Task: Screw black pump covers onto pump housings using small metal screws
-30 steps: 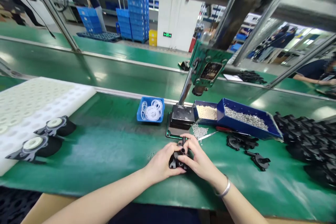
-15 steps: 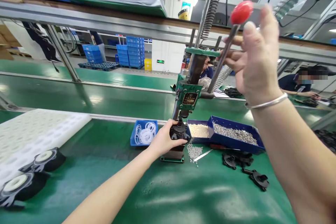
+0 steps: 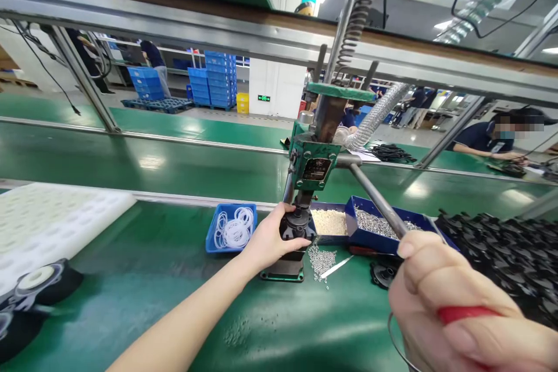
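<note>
A green hand-operated arbor press (image 3: 316,164) stands on the bench in front of me. My left hand (image 3: 272,237) is closed around a round black plastic part (image 3: 299,222) on the press base, thumb in front and fingers behind. The press ram (image 3: 305,197) is down at the top of that part; the exact contact is hard to make out. At the lower right my right hand (image 3: 453,302) is wrapped round the press lever (image 3: 379,200). Some of its red knob shows between my fingers.
White rings lie in a blue tray (image 3: 231,228) left of the press. Blue bins (image 3: 355,222) of small beige parts and metal pins stand behind loose small rings (image 3: 321,261) and tweezers (image 3: 337,266). Many black parts (image 3: 501,261) fill the right; a white foam tray (image 3: 65,224) lies left.
My right hand has closed on the lever and swung it from high up down toward me. The ram has come down to the black part. My left hand keeps its hold.
</note>
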`<control>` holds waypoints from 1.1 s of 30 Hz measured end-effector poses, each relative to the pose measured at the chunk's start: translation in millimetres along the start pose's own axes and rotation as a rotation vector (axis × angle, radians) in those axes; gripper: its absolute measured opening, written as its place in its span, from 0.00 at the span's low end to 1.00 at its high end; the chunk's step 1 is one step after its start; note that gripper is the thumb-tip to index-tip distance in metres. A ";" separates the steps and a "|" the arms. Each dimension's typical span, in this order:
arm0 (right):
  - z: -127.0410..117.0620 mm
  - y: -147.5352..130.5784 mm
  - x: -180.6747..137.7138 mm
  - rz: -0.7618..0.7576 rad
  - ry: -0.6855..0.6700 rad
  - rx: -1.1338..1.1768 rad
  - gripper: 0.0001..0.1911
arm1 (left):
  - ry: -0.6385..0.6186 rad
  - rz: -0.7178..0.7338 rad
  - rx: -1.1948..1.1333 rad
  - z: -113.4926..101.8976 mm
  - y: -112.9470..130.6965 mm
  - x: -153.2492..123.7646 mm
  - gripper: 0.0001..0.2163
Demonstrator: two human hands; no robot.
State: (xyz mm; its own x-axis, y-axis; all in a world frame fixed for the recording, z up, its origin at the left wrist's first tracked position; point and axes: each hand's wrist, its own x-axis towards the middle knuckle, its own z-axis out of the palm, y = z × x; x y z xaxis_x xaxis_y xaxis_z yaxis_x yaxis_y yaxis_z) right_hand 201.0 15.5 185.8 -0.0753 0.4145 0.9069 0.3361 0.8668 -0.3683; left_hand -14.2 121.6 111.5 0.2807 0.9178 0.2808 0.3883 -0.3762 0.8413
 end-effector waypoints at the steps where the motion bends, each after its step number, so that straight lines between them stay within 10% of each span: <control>1: 6.3 1.3 2.5 -0.063 0.077 0.033 0.19 | 0.003 0.001 -0.005 0.3 -0.5 -0.7 0.30; 7: 17.4 1.7 37.6 -0.247 0.293 0.185 0.19 | 0.016 0.035 -0.019 0.9 -1.2 2.7 0.29; 15: -5.5 -1.5 111.5 0.055 0.155 0.014 0.16 | -0.019 0.148 0.038 11.7 -0.8 -57.4 0.26; 23: 10.2 42.8 -27.3 0.321 -0.471 -0.117 0.14 | -0.157 0.170 0.157 69.6 -59.0 -143.3 0.24; 33: -5.9 26.9 -131.8 0.771 -0.341 -0.102 0.13 | -0.479 0.259 -0.042 28.4 -41.6 -116.2 0.18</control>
State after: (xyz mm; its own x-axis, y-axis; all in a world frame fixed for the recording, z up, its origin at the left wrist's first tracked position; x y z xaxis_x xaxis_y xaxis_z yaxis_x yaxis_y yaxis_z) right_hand 225.5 -17.5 57.6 -0.0638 0.9543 0.2918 0.4915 0.2845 -0.8231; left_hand -38.1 27.0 30.7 0.7346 0.6316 0.2479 0.2209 -0.5680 0.7928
